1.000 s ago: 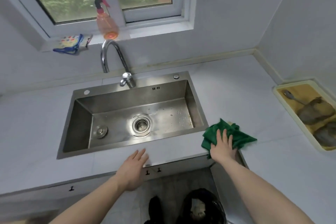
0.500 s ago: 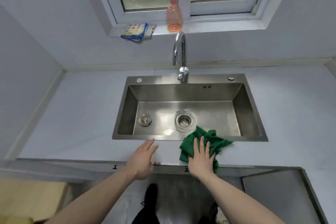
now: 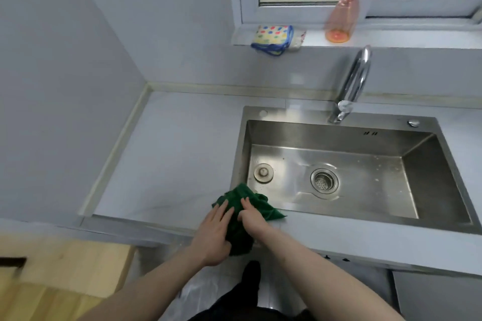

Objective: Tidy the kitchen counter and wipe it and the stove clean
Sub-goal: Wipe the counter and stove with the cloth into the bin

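Where counter meets sink, left hand and right hand gripping green cloth

Both forearms are bare up to the lower edge of the picture; no sleeve is visible on them. The left hand and the right hand are bare too, without gloves, and I see no ring or watch. Below, between the arms, there is dark clothing and one dark shoe.

My pale counter holds the steel sink. A green cloth lies at the sink's front-left corner, under my hands.
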`<state>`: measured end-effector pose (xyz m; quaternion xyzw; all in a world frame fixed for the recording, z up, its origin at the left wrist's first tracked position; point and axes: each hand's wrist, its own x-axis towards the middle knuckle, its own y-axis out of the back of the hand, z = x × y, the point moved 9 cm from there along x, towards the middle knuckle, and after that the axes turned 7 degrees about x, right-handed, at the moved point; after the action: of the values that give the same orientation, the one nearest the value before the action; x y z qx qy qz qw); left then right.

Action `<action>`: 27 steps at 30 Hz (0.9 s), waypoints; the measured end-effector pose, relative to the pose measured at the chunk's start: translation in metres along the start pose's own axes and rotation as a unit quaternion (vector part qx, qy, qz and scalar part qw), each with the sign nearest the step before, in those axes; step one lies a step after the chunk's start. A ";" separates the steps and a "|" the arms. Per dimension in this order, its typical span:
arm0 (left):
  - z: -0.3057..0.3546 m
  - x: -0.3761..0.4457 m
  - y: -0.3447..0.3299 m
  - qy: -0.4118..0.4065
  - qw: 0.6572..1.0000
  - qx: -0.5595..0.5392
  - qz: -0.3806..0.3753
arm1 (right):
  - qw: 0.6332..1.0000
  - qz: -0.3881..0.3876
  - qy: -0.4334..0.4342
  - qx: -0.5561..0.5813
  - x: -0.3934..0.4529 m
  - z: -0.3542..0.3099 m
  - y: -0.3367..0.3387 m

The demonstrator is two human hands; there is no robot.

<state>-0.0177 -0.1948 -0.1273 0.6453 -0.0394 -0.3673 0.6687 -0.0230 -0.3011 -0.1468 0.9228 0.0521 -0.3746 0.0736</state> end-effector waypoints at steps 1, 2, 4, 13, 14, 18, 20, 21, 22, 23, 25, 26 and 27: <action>-0.004 -0.001 0.000 0.002 1.000 0.007 0.001 | 0.999 0.018 -0.003 0.040 0.000 0.001 0.006; -0.006 0.000 -0.003 0.003 1.000 0.012 -0.006 | 0.996 0.035 -0.009 0.084 -0.003 0.005 0.013; -0.005 0.005 -0.012 0.004 1.000 0.020 -0.023 | 0.985 0.060 -0.013 0.159 -0.015 0.014 0.029; -0.018 0.016 -0.026 0.020 0.996 0.079 -0.038 | 0.978 0.168 0.023 0.124 -0.057 0.036 0.104; -0.033 0.015 -0.026 0.035 0.996 0.067 -0.045 | 0.979 0.170 0.028 0.106 -0.058 0.036 0.107; -0.132 0.002 -0.027 0.175 0.982 0.003 -0.068 | 0.984 0.170 0.051 -0.008 -0.054 0.028 0.104; -0.195 -0.003 -0.026 0.225 0.971 -0.016 -0.083 | 0.982 0.155 0.066 -0.087 -0.046 0.019 0.096; -0.224 -0.006 -0.024 0.243 0.965 -0.019 -0.092 | 0.978 0.149 0.073 -0.130 -0.042 0.013 0.092; -0.249 -0.010 -0.023 0.261 0.960 -0.023 -0.100 | 0.971 0.144 0.080 -0.171 -0.039 0.009 0.088; -0.276 -0.009 -0.017 0.271 0.956 -0.017 -0.110 | 0.965 0.141 0.084 -0.204 -0.028 0.000 0.082; -0.303 -0.011 -0.005 0.286 0.950 -0.023 -0.119 | 0.947 0.123 0.082 -0.284 -0.016 -0.006 0.072; -0.314 -0.008 -0.004 0.289 0.949 -0.029 -0.122 | 0.938 0.118 0.074 -0.317 -0.009 -0.005 0.067; -0.322 -0.002 -0.001 0.289 0.950 -0.040 -0.116 | 0.931 0.115 0.055 -0.343 -0.002 -0.002 0.063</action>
<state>0.1501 0.0752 -0.1806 0.6966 0.2449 -0.2413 0.6297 -0.0137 -0.3633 -0.1382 0.8602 0.0750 -0.2714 0.4252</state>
